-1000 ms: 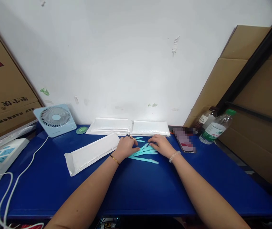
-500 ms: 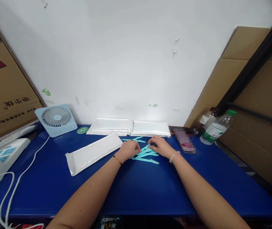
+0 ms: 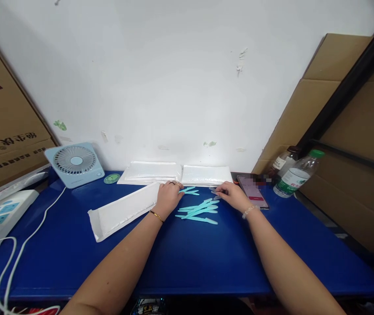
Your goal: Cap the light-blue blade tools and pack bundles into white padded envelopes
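Observation:
Several teal eyebrow razors lie crossed in a loose pile on the blue table. A smaller group of teal razors lies behind them. My left hand is at the left end of that group, its fingers closed around a razor's handle end; the grip is partly hidden. To the right, my right hand has its fingertips pinched at small clear plastic pieces, which look like blade covers. An open white padded envelope lies left of the razors, beside my left hand.
White padded envelopes lie along the wall. A blue fan and a green disc are at the back left, a white power strip at the left edge. A phone and two bottles stand right.
Both hands have left the front pile. My left hand has moved back and left to the smaller group; my right hand has shifted slightly right, to the clear pieces.

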`<state>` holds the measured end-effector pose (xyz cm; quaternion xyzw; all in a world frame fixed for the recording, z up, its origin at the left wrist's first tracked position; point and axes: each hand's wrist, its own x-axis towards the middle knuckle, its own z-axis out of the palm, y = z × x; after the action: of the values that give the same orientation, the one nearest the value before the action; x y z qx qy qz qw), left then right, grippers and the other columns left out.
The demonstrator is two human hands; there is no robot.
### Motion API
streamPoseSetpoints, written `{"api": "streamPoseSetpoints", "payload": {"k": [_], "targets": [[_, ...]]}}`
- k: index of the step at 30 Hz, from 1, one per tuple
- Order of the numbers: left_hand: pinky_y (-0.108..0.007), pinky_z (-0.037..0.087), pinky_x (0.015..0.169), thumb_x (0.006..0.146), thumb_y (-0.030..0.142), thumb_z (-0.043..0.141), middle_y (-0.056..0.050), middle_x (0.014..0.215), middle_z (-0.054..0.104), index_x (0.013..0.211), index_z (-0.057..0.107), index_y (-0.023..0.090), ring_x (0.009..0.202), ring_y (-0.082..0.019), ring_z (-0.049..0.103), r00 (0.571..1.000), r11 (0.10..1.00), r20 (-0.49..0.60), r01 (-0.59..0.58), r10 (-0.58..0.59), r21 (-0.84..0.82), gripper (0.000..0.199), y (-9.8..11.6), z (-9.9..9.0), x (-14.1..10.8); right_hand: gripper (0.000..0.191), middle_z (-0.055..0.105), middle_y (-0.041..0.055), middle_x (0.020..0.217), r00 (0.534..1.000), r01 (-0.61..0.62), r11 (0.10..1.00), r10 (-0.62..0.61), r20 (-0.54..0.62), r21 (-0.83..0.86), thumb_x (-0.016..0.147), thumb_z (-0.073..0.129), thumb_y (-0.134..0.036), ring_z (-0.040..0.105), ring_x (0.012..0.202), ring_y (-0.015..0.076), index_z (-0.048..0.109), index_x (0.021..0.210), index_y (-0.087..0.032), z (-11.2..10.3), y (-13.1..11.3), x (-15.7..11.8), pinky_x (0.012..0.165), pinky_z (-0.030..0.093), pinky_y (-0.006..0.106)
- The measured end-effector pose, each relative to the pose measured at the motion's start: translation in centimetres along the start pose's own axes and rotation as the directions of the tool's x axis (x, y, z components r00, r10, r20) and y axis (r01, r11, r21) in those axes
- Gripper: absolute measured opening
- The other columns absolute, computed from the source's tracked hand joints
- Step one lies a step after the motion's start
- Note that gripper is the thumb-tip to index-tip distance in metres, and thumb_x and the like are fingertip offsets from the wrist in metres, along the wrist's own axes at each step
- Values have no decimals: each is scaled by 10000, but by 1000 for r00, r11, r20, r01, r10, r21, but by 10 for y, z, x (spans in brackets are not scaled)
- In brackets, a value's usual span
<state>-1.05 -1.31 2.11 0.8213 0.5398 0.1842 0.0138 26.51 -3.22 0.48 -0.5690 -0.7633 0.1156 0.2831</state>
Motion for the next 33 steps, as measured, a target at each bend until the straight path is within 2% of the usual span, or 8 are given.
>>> {"api": "streamPoseSetpoints", "payload": {"k": [7,12,16,20,22,26,29,33], "targets": [[-304,417,786,804,447,558,-30,921,667,891,659,223,895,-202,601,976,981,153,-134,155,-144,260,16,7,-9,99,583,43,919,971,146,989,-139,192,-22,797,618,-225,556,908,193,670,881,-218,12,-21,1,809,426,323],[-276,416,748,809,326,561,-28,877,683,824,664,209,831,-182,614,957,975,214,-170,197,-141,156,21,14,-11,34,581,41,898,963,164,986,-158,217,-14,783,613,-163,545,887,186,624,790,-194,16,-32,1,797,421,317],[-307,395,794,844,273,523,-35,882,685,812,668,207,863,-191,610,975,986,159,-142,154,-89,162,18,11,-7,41,585,37,864,969,198,979,-191,160,-34,804,594,-172,542,864,184,610,774,-196,13,-29,2,796,414,311],[-348,372,838,865,289,505,-45,920,678,872,664,221,951,-219,587,997,998,57,-46,48,-31,173,6,3,-2,53,581,44,870,995,103,991,-104,-8,-79,818,583,-210,546,837,186,609,776,-191,4,-13,4,767,420,308],[-357,368,850,850,313,533,-43,971,673,932,654,229,1003,-231,567,1000,999,10,-9,9,-35,169,0,1,-1,52,589,42,881,997,73,995,-75,-36,-69,818,589,-229,552,818,182,622,797,-195,-2,-8,2,751,426,305],[-342,379,839,821,381,571,-38,991,668,979,637,225,998,-222,569,1000,995,8,-14,15,-102,231,2,0,-2,71,585,42,929,987,137,990,-135,83,-26,812,604,-261,559,848,181,651,829,-210,-8,-10,-3,773,431,308],[-322,385,813,826,430,549,-27,937,666,904,649,225,926,-199,586,990,982,82,-96,111,-163,241,10,1,-6,100,563,45,961,964,187,982,-176,201,-37,772,655,-259,550,905,198,662,864,-222,-3,-15,-6,809,422,329],[-319,377,811,788,467,585,-16,909,667,897,656,228,920,-198,582,959,965,169,-200,229,-173,272,19,5,-12,58,545,43,935,950,200,978,-178,255,-64,765,650,-209,536,910,199,638,822,-209,6,-21,-5,809,415,331]]}}
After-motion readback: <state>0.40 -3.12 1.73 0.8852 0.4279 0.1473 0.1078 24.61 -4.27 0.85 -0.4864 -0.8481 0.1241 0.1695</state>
